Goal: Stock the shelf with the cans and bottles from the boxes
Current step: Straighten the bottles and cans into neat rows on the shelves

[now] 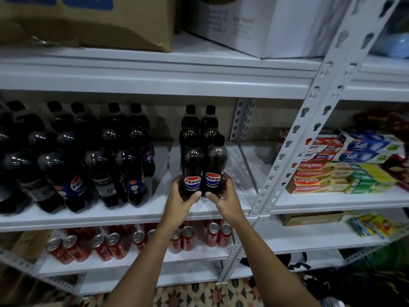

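Gripping two Pepsi bottles at once, the left hand (182, 197) curls round the base of the left Pepsi bottle (192, 167) and the right hand (223, 199) curls round the base of the right Pepsi bottle (215, 165), thumbs in front near the labels. Both bottles stand upright, long axis vertical, black caps up, labels facing the camera, touching side by side near the front edge of the middle shelf (124, 214). Directly behind them more dark bottles (200, 122) stand in two files toward the back. Toward the shelf's left end a crowd of larger Pepsi bottles (73, 158) stands. On the lower shelf red cans (183, 239) stand upright, tops up. On the top shelf sit a brown cardboard box (93, 21) and a white box (261, 25); their contents are hidden. Toothpaste cartons (321, 177) are stacked in the right bay.
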